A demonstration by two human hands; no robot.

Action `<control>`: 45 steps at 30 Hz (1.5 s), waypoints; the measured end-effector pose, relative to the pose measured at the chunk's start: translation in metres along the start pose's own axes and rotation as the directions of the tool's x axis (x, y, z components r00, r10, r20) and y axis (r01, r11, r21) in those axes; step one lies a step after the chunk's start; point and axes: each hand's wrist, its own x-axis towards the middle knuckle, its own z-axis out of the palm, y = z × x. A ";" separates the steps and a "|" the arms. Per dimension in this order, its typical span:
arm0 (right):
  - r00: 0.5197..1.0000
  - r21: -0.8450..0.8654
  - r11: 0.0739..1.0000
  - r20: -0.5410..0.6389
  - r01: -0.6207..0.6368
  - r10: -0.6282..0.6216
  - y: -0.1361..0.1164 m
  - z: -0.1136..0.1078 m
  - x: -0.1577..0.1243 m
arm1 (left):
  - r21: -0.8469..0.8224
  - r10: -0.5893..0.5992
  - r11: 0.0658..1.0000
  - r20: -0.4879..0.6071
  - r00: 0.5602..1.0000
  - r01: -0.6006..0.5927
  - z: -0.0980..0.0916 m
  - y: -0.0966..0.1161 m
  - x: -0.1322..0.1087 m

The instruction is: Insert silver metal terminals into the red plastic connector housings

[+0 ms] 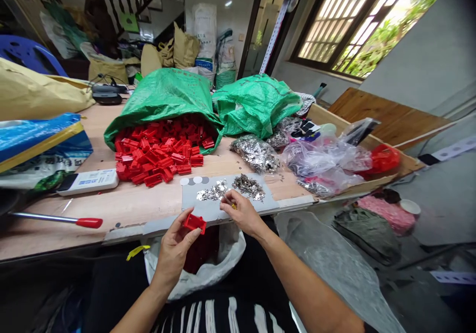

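My left hand (174, 246) is closed around a small red plastic housing (195, 222), gripped between thumb and fingers above the table's front edge. To its right, my right hand (241, 211) is pinched over a grey mat (190, 201). A bit of yellow shows at its fingers, but I cannot make out what they hold. Bright flat metal pieces (212, 191) lie loose on the mat by the right fingertips. Just behind and to the right is a darker heap of small metal parts (248, 187).
A green woven sack (167, 92) spills many red housings (156, 157) onto the table. Another green sack (256, 100), a bag of metal parts (256, 153) and a wooden tray (405, 174) stand right. A red-tipped lever (89, 222) juts in from the left. Below hangs an open white sack (232, 256).
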 end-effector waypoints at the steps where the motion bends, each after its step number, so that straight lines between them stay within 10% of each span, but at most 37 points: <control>1: 0.997 0.087 0.996 0.073 -0.027 0.021 -0.005 0.001 -0.004 | -0.006 0.007 1.000 -0.002 1.000 -0.007 0.000 0.002 0.001; 5: 0.951 0.287 0.940 0.294 -0.185 0.097 -0.022 0.010 -0.019 | -0.044 -0.022 0.999 0.036 0.999 0.023 0.003 0.006 0.000; 18: 0.882 0.453 0.802 0.436 -0.389 0.181 -0.023 0.015 -0.030 | 0.018 -0.010 1.000 0.143 0.990 0.007 0.013 0.013 -0.005; 35: 0.921 0.515 0.786 0.351 -0.341 0.170 -0.019 0.015 -0.038 | -0.362 -0.165 0.911 0.117 0.979 0.197 0.021 0.016 -0.003; 45: 0.928 0.443 0.836 0.320 -0.325 0.191 -0.008 0.025 -0.040 | -0.163 -0.046 0.984 0.176 0.983 0.075 0.021 -0.001 -0.010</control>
